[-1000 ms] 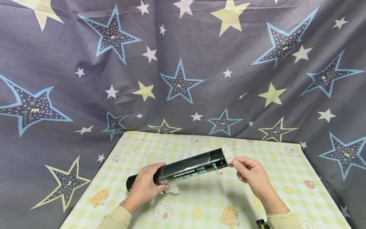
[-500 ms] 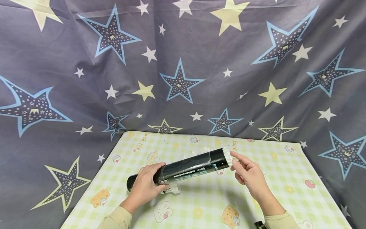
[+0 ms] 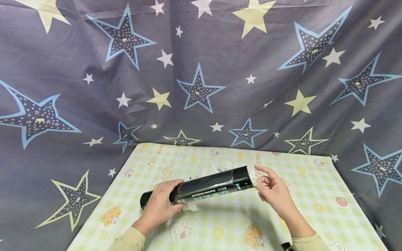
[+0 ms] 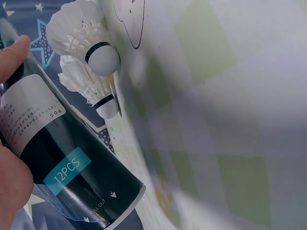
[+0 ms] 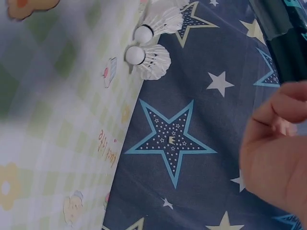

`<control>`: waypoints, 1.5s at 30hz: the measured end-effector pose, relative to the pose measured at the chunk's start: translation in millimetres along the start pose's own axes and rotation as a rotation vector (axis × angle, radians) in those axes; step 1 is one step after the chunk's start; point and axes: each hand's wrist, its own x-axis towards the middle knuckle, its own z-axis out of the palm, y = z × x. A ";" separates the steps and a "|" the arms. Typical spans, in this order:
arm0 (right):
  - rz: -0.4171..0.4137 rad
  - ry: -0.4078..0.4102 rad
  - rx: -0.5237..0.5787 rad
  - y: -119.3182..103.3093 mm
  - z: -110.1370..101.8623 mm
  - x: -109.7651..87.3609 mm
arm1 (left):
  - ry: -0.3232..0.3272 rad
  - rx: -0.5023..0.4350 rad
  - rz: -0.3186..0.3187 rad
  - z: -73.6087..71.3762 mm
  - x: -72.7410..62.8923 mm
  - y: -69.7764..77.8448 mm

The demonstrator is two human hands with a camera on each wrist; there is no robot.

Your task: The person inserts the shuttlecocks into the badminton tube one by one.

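From my seat at the far end of the feed, working left to right, I am seeing a dark starred curtain (image 3: 47,157) hanging around a checked table cover (image 3: 119,230). The left hand (image 3: 161,203) is clamping round the black tube (image 3: 210,184) toward its left end. The left-wrist view is showing me "12PCS" printed near one end of it. The tube is slanting above the cover, its right end higher, its shadow falling beneath.

Just below the tube, by the left thumb, a near shuttlecock (image 3: 193,207) is partly showing. Along its far side, white feathers (image 3: 225,165) are peeking over; in the right-wrist view I am making out two shuttlecocks (image 5: 149,60) lying close together on the cover.

At the tube's right end, a white feathered rim (image 3: 252,176) is sticking out. The right hand (image 3: 275,191) is touching it with thumb and fingers, the index finger stretching along the top; I cannot tell whether they are pinching it. A black band (image 3: 286,246) is showing at the right cuff, at the bottom edge.
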 end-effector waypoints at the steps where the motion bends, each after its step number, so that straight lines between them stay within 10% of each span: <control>1: 0.054 -0.019 0.019 -1.9 -1.3 0.2 | 0.002 0.001 0.003 0.2 -0.2 0.1; 6: 0.335 -0.167 0.168 -7.2 -11.5 0.6 | 0.006 0.011 0.031 0.3 -0.9 0.7; 10: 0.409 -0.288 0.233 -5.9 -17.2 2.6 | 0.003 0.017 0.040 0.4 -1.7 0.8; 16: 0.433 -0.019 0.115 -5.1 -11.9 3.2 | -0.003 0.027 0.025 1.7 -2.9 -1.9; 25: 0.335 0.137 -0.003 -9.2 -0.5 0.9 | -0.002 0.000 0.002 2.3 -4.6 -3.0; 34: -0.017 -0.057 -0.243 -3.6 11.4 -10.3 | -0.017 -0.023 -0.044 3.3 -4.9 -2.0; 45: 0.051 -0.215 -0.228 2.6 25.0 -13.0 | -0.058 -0.032 -0.033 3.5 -5.3 5.2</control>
